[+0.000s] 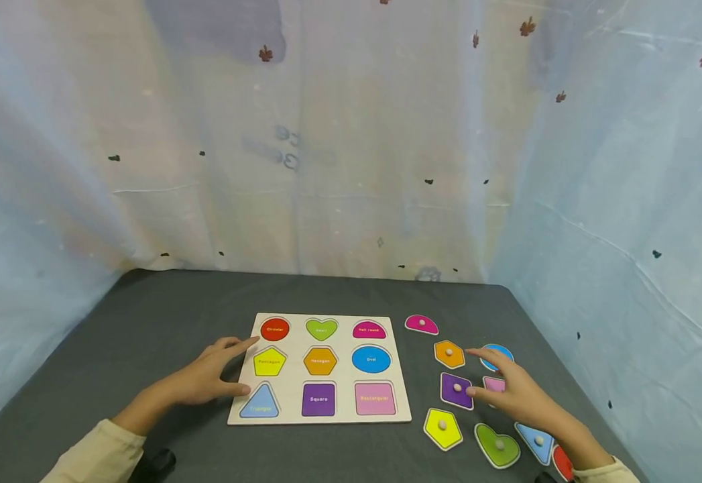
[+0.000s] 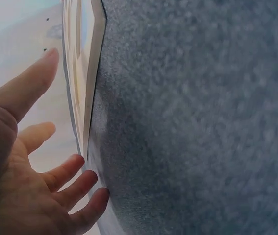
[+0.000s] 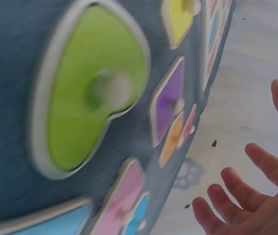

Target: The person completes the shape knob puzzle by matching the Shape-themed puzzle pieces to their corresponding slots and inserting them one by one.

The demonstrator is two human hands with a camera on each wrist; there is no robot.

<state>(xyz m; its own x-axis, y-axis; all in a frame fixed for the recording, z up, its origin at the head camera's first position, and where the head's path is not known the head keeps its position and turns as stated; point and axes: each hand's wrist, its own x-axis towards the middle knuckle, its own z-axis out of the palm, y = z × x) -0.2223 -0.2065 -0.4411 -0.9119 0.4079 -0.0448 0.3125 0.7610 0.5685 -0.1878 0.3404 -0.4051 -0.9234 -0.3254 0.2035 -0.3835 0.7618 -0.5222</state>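
A pale wooden puzzle board [image 1: 344, 341] with coloured, labelled shape spaces lies on the grey table. At its left edge is my left hand [image 1: 208, 377], thumb and fingers spread; whether it touches the board is unclear. My right hand [image 1: 522, 396] hovers with parted fingers above the loose knobbed pieces, holding nothing. Around it lie the purple square [image 1: 450, 396], the orange hexagon [image 1: 444, 362], the blue oval [image 1: 498, 349] and the pink rectangle [image 1: 493, 383], the last two partly hidden by the hand. The right wrist view shows the green heart [image 3: 70, 117] large and close.
Also on the table are the magenta half round [image 1: 414, 322], yellow pentagon [image 1: 438, 436], light blue triangle [image 1: 528, 435] and red circle [image 1: 563, 463], the circle partly behind the right wrist. A patterned curtain [image 1: 351, 134] encloses the table's back and sides.
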